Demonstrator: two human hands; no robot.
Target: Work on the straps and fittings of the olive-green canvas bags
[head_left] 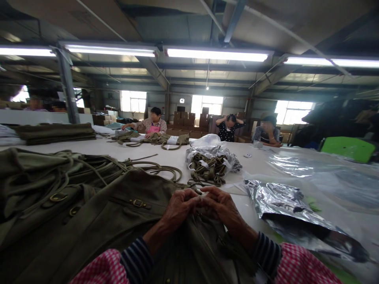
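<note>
Long white table (166, 156); olive bags (74, 197) heaped at nine o'clock, bundle of straps (207, 169) at twelve, silver foil bag (284, 205) at three, folded cloth (56, 133) at ten

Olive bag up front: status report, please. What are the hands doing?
Left hand and right hand both pinched on the olive bag top edge. Silver foil pouch beside right hand. Strap bundle beyond.
</note>
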